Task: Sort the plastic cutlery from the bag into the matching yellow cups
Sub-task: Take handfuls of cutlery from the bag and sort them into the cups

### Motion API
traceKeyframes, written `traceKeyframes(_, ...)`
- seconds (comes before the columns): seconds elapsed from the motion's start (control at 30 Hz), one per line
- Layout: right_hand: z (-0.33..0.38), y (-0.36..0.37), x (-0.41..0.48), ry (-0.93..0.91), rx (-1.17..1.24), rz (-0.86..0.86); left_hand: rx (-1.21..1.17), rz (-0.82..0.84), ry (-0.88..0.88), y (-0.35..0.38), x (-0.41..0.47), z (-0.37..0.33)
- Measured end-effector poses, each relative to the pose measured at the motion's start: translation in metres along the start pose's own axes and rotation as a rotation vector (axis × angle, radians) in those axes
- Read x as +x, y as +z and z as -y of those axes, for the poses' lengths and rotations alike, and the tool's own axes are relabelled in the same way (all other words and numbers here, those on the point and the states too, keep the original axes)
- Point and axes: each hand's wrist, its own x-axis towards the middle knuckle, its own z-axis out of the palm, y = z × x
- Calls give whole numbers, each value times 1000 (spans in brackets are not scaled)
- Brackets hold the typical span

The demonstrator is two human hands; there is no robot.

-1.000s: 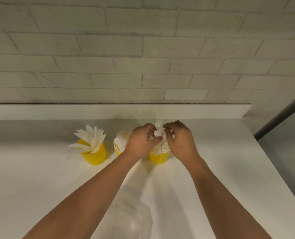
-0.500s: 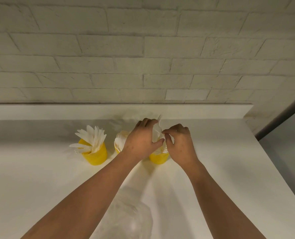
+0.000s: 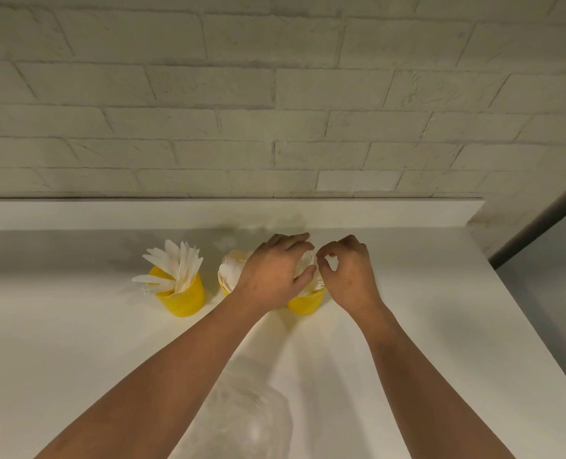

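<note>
We saw left hand (image 3: 275,273) gripping cutlery bunch (image 3: 309,260) in rightmost yellow cup (image 3: 308,303); right hand (image 3: 349,271) pinched at tips, hold unclear; bag (image 3: 251,419) lay near us. We judged sideways tug could tip top-heavy cup, scattering pieces.

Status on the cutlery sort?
Left hand grips white plastic cutlery in rightmost yellow cup. Right hand curled beside, grip unclear. Clear plastic bag nearer; nothing blocking.
</note>
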Motion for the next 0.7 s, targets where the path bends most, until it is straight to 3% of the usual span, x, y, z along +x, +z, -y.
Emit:
traceKeyframes(0.17, 0, 0, -2, 23, 60, -24, 173, 12, 62, 11, -6, 1)
traceKeyframes(0.43, -1, 3, -7, 235, 305, -23, 197, 60, 6, 15, -19, -9)
traceKeyframes(0.7, -1, 12, -5, 257, 234, 138, 299, 107, 43, 21, -21, -6)
